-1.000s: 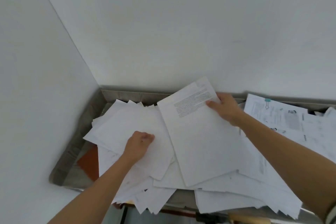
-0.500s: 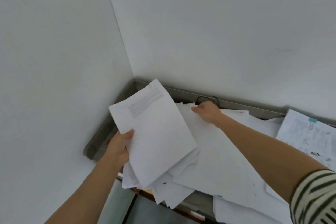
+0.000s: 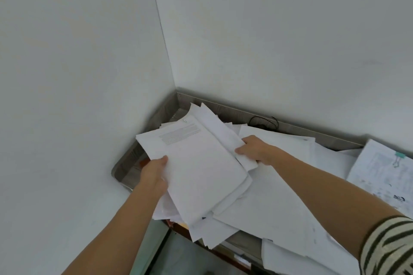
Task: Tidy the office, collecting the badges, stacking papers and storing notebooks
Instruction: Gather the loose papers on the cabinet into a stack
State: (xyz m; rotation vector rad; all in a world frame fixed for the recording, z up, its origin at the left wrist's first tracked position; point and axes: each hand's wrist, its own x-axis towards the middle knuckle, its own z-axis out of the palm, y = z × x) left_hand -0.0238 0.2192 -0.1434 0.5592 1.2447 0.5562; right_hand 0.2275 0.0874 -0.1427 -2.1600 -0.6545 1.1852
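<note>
Counted what I could. Two hands, a left hand (image 3: 154, 172) and a right hand (image 3: 254, 150), with one held stack (image 3: 201, 167) of paper between them; the sheets in it were too tight to count. One small paper clip (image 3: 184, 121) was at its top corner. The loose papers (image 3: 279, 196) underneath overlapped too much, so no exact number there, just lots. One clipped document (image 3: 380, 176) was off to the right, with one teal binder clip (image 3: 400, 155). One black cord (image 3: 264, 121) was looped by the back rim. There was one metal tray (image 3: 312, 133), one striped sleeve (image 3: 388, 245) on the right arm, and two white walls (image 3: 78, 73) meeting in one corner.
</note>
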